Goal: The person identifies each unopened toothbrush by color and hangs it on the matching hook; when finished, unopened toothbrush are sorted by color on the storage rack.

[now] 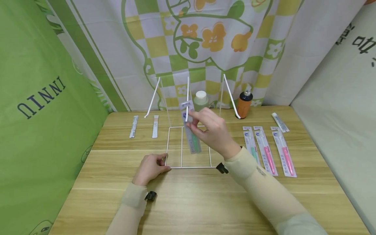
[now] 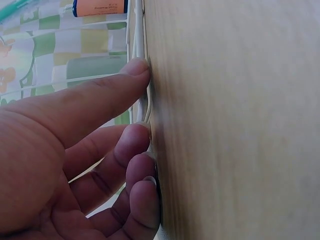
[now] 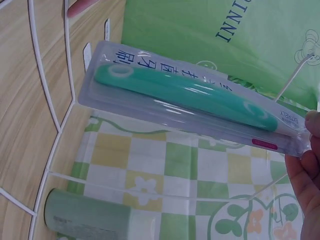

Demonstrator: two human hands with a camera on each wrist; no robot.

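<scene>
My right hand [image 1: 212, 125] pinches a packaged green toothbrush [image 1: 193, 138] near the upper end of its blister pack. The pack hangs slanted beside the middle prong of a white wire rack [image 1: 194, 167], its upper part overlapping that prong in the head view. In the right wrist view the green handle [image 3: 185, 95] shows through clear plastic, and the fingertips [image 3: 305, 170] hold the far end. My left hand [image 1: 150, 167] grips the front left corner of the rack's base. Its thumb [image 2: 100, 92] lies against the wire, the fingers curled beside it at the tabletop.
Three more packaged toothbrushes, one green [image 1: 249, 140] and two pink [image 1: 268, 153], lie on the right, with a small tube [image 1: 280, 122] behind. Two slim sachets [image 1: 133, 126] lie left. A pale green bottle [image 1: 201, 99] and an orange pump bottle [image 1: 244, 103] stand behind the rack.
</scene>
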